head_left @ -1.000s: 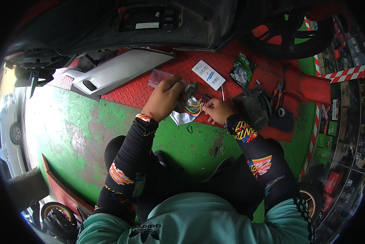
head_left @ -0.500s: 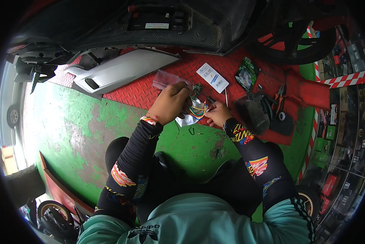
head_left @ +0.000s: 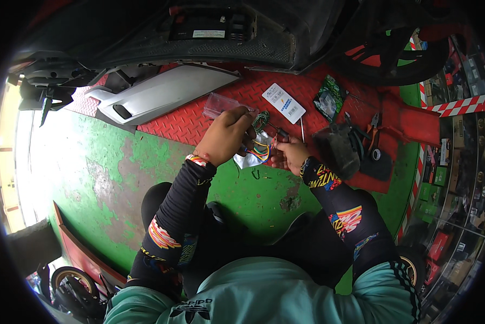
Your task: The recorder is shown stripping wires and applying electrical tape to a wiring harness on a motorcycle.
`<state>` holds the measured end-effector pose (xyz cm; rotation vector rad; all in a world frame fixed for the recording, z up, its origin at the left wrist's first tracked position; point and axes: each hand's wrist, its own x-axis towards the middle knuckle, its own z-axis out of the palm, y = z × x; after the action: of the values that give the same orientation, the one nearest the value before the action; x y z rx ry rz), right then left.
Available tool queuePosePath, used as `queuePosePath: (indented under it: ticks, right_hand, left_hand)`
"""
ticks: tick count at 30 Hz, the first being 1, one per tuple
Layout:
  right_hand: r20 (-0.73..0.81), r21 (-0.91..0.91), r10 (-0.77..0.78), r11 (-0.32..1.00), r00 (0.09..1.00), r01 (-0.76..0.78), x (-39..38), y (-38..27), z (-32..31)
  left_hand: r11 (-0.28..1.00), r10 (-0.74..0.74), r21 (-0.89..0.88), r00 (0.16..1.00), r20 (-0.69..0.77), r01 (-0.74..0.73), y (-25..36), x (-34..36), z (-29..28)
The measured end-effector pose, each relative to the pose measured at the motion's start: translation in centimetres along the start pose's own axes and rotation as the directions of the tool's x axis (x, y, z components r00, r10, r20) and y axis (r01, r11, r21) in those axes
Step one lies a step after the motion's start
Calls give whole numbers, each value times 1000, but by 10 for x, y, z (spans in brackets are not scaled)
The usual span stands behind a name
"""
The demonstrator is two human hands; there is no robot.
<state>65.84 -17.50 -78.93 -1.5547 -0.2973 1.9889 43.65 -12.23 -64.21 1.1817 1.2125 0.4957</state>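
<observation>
A bundle of thin coloured wires [head_left: 262,153], yellow, red, blue and green among them, stretches between my two hands over the edge of the red platform. My left hand [head_left: 224,139] is closed around the left end of the bundle, its fingertips partly hidden behind the hand. At the other end, my right hand [head_left: 292,155] pinches the wires with fingers bent. Behind them lies a coil of dark green wire [head_left: 261,121]. White sheet-like material [head_left: 246,161] shows under the wires. A clear plastic case [head_left: 219,104] lies just beyond my left hand.
A scooter [head_left: 269,51] spans the far side, with a white side panel [head_left: 169,93] before it. On the red platform [head_left: 172,127] lie a white card [head_left: 283,102], a green-black packet [head_left: 329,99], a clear pouch [head_left: 337,151], orange-handled pliers [head_left: 370,135] and a tape roll [head_left: 376,155].
My right hand has shifted slightly right and nearer me, with its fingers more curled. My left hand has barely moved. A grey car at the far left has gone from view.
</observation>
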Motion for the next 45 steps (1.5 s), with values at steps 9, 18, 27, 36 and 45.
queuePosePath:
  ticks: [9,18,27,36,45]
  right_hand:
    - [-42,-297,40,954,998,-51,14,12,3]
    - [331,-397,-380,774,864,493,0,-6,14]
    - [464,-153,-312,894,829,422,-30,-26,32]
    - [278,-375,-491,736,826,563,-44,-36,29]
    - [191,-154,-550,801,813,578,-52,-45,21]
  left_hand:
    - [994,90,55,996,-12,-90,-12,8,-5]
    - [983,28,167,956,292,-80,-13,9,-4]
    - [984,-44,-161,974,223,81,-7,-8,16]
    - [976,148,150,986,71,-157,-33,-1,26]
    - [868,403,330,914,-37,-370,-30,-5,42]
